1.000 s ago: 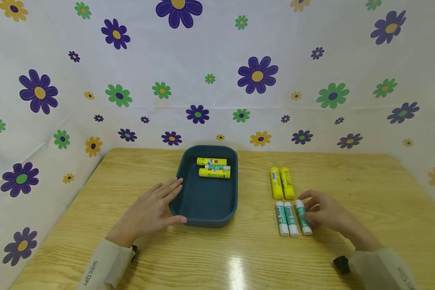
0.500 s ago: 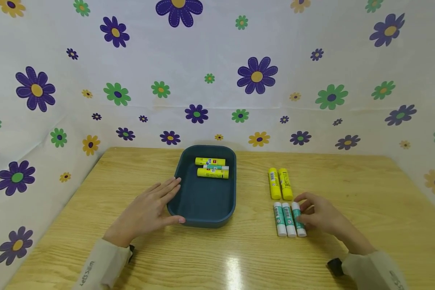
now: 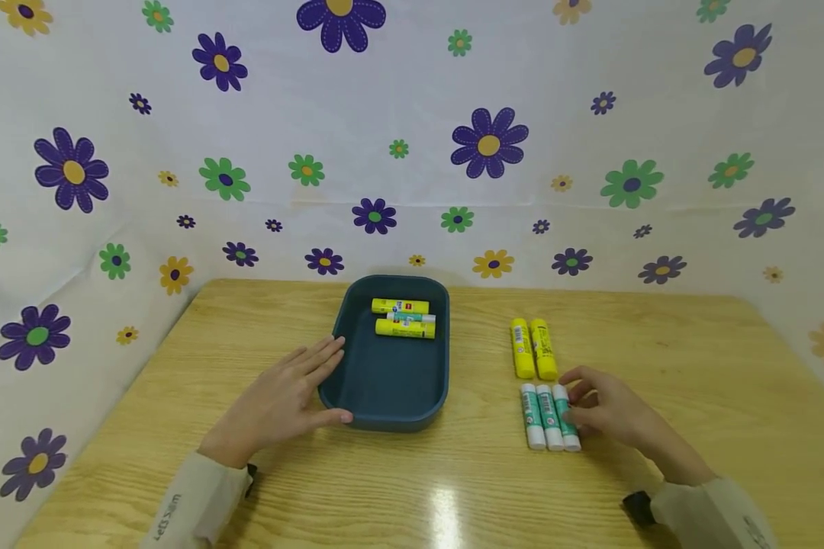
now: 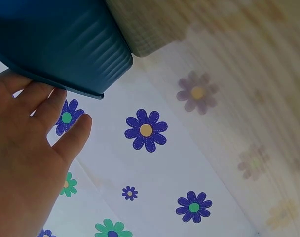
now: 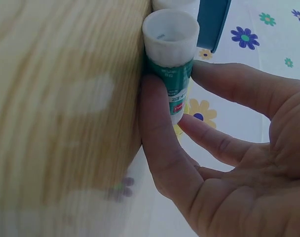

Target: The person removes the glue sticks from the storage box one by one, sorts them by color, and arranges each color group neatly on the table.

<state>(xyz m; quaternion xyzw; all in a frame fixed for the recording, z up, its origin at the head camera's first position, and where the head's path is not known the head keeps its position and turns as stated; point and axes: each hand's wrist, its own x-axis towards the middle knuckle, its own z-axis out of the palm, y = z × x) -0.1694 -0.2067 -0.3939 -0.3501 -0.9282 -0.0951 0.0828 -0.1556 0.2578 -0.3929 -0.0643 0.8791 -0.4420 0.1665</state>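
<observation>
My right hand (image 3: 614,408) pinches a green-and-white glue stick (image 3: 561,404) lying on the table, the rightmost of three lined up side by side. In the right wrist view, thumb and fingers lie on both sides of that stick's green label (image 5: 177,74), its white end facing the camera. Just behind the row lie two yellow glue sticks (image 3: 532,349). My left hand (image 3: 275,408) rests with extended fingers along the left rim of a dark blue tray (image 3: 384,385). Inside the tray, toward the back, are two yellow glue sticks (image 3: 405,329) with a green-and-white one (image 3: 420,317) between them.
The wooden table (image 3: 481,488) backs onto a white flowered cloth (image 3: 412,175), which also hangs at both sides. Wood surface separates the tray from the loose glue sticks on the right. A dark band (image 3: 637,507) shows at the right sleeve.
My right hand has slid the rightmost green-and-white glue stick left, closing the gap to the other two. My left hand stays at the tray rim.
</observation>
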